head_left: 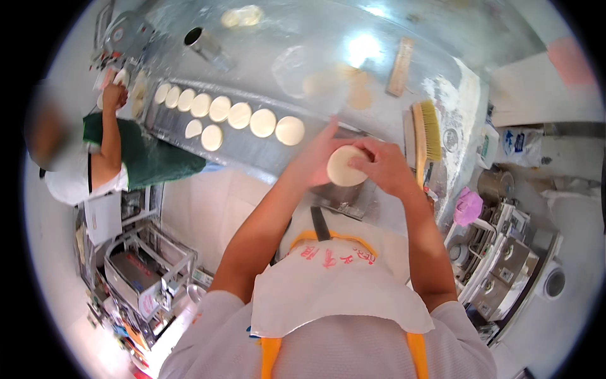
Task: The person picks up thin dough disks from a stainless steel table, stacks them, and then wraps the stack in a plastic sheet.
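A pale, flat dough round [341, 169] is between my two hands above the near edge of the metal worktop. My right hand [384, 165] grips its right side, with the thumb on the upper face and the fingers curled at the rim. Against its left side lies my left hand [315, 156], blurred, its fingers partly hidden behind the dough. To the left, a long metal tray [246, 144] carries a row of similar dough rounds [240, 115], and a couple more lie in front of that row.
A wooden brush [424, 136] with yellow bristles lies right of my hands, a wooden block [400, 66] beyond it. A metal cylinder [205, 45] stands behind the tray. On the left, a co-worker's hand [115, 96] works at the same worktop [265, 38].
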Demonstrator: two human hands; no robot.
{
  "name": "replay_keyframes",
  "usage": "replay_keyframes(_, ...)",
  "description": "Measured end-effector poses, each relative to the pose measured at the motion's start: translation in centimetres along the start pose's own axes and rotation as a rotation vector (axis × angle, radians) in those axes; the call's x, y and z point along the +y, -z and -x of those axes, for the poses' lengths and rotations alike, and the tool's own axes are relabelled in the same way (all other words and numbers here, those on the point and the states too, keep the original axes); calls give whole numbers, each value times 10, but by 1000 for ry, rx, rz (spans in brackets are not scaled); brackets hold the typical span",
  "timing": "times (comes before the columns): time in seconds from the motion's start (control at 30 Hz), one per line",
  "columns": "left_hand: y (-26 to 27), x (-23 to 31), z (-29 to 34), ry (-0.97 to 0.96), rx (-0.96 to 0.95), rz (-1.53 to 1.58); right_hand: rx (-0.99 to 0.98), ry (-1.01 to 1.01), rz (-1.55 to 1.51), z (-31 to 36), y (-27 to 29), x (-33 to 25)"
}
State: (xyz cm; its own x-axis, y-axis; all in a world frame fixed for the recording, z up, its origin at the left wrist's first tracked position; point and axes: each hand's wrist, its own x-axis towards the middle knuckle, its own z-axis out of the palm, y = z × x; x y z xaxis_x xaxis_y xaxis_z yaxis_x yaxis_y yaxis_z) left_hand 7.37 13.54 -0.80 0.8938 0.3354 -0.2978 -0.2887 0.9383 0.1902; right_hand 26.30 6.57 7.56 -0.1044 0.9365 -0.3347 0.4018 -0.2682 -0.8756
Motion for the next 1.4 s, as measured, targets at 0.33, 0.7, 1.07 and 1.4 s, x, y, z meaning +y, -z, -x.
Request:
replay_keyframes(0.33, -15, -30, 43, -107, 201, -327, 864, -116, 614, 21, 28, 213)
replay_keyframes(0.7, -34, -23, 34, -408, 273, -134, 503, -558, 704, 28, 70, 234)
replay_keyframes(1.07, -11, -22, -7, -456, 396, -114, 272, -272, -657, 135, 51, 57)
replay_keyframes(1.4, -28, -17, 4, -502, 323, -132, 189, -335, -580, 147, 42, 58)
